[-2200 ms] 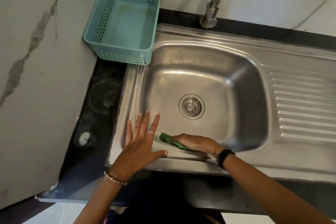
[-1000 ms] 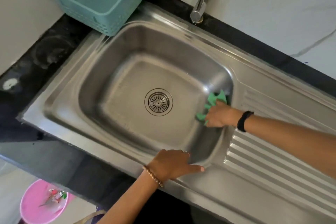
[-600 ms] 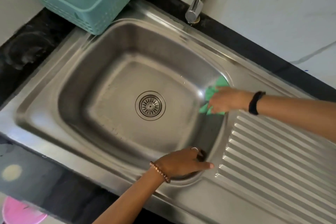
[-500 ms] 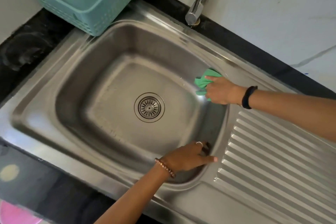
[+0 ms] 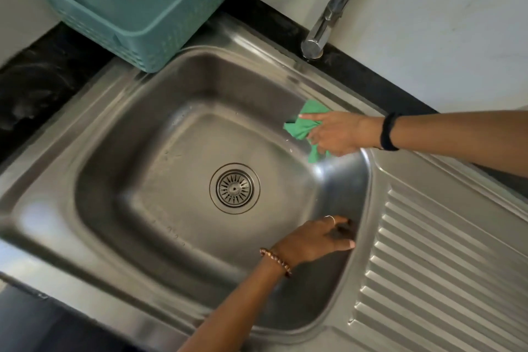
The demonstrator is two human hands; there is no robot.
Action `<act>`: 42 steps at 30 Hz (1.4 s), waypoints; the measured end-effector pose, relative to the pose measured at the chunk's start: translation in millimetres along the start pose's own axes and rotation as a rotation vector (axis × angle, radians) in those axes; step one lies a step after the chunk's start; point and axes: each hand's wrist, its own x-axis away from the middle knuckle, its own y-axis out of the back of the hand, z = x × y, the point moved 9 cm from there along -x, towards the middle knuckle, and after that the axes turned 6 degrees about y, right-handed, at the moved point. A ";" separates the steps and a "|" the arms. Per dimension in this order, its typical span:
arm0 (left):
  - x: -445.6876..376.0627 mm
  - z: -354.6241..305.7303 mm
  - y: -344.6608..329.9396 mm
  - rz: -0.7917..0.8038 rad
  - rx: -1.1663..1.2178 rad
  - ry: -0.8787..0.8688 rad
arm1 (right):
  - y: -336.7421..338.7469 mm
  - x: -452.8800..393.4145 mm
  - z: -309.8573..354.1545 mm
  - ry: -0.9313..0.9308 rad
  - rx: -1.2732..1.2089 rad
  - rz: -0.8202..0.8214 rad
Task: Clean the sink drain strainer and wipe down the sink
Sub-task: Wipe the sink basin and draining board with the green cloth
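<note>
- A home kitchen.
- A steel sink (image 5: 120, 111) with a ribbed drainboard (image 5: 445, 260) is set into a dark surface (image 5: 37, 80).
- A tap (image 5: 328, 17) stands at its back edge, before a pale marble wall (image 5: 428, 37).
- A teal basket (image 5: 137, 3) sits at the back left corner.

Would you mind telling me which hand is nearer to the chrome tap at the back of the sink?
Right. The right hand wipes the basin's back right corner below the chrome tap; the left hand rests at the front edge, farther away.

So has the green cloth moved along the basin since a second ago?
Yes. The green cloth has gone up the basin's right wall toward the tap, away from the drain strainer.
</note>
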 end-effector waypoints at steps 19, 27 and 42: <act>166.6 52.7 234.6 -0.795 -1.087 0.432 | 167.6 -131.6 -98.7 0.094 -0.019 -0.189; 166.4 61.4 234.4 -0.751 -0.838 0.416 | 193.4 -121.1 -55.6 0.240 0.198 -0.398; 167.3 38.9 154.0 -0.527 0.795 0.203 | 172.2 52.7 62.5 0.517 -3.180 -1.782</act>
